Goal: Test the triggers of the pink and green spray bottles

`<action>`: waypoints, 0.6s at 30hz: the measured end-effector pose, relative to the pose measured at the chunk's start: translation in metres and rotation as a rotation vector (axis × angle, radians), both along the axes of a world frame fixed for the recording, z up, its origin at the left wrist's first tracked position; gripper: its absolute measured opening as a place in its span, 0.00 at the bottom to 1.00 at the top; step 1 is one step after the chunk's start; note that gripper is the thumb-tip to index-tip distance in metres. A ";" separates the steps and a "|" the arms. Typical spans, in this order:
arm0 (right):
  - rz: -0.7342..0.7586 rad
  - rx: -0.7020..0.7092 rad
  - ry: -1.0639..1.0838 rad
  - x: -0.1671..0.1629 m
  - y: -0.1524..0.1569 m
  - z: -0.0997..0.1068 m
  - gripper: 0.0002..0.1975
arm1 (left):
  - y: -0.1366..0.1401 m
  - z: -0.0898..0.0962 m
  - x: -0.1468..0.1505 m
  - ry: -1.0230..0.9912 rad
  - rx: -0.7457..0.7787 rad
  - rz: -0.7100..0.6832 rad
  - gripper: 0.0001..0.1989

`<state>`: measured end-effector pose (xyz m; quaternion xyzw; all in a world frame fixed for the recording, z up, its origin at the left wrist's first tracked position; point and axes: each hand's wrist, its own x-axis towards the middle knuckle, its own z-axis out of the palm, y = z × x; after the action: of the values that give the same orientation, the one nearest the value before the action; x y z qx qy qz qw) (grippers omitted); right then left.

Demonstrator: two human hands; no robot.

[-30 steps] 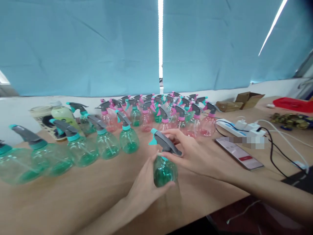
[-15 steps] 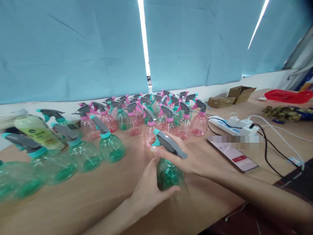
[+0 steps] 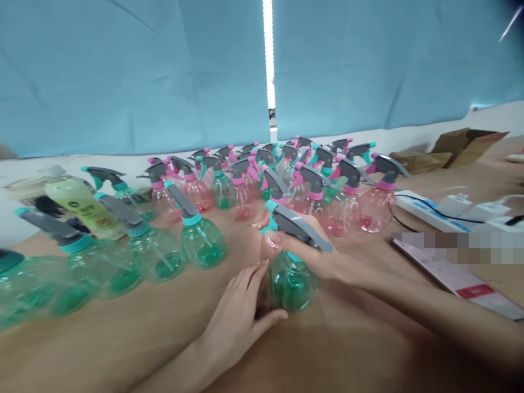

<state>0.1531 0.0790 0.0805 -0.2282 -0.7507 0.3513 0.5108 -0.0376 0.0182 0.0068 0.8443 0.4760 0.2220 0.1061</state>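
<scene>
My right hand (image 3: 315,245) is closed round the neck of a green spray bottle (image 3: 293,281), just below its grey and turquoise trigger head. The bottle stands upright on the brown tabletop. To its left, my left hand (image 3: 237,311) is open, fingers stretched out and thumb spread near the bottle's base. A nearby green spray bottle (image 3: 203,243) stands to the left, in a row with several others of its kind. Behind my right hand, a pink spray bottle is mostly hidden.
Several pink spray bottles (image 3: 376,207) and green ones crowd the back of the table. At the left stands a yellow-green bottle (image 3: 82,202). A power strip (image 3: 429,213), a phone (image 3: 454,273) and an opened cardboard box (image 3: 470,147) lie to the right.
My left hand has come off the green bottle and opened beside it. My right hand still holds the bottle's neck. The camera view has turned a little left.
</scene>
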 end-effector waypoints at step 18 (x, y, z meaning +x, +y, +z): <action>-0.016 0.028 -0.083 0.003 0.000 0.003 0.15 | -0.001 -0.005 -0.003 0.237 0.129 -0.025 0.25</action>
<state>0.1561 0.0791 0.0836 -0.2413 -0.7742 0.3268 0.4854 -0.0408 0.0172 0.0015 0.8756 0.4592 0.1498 -0.0026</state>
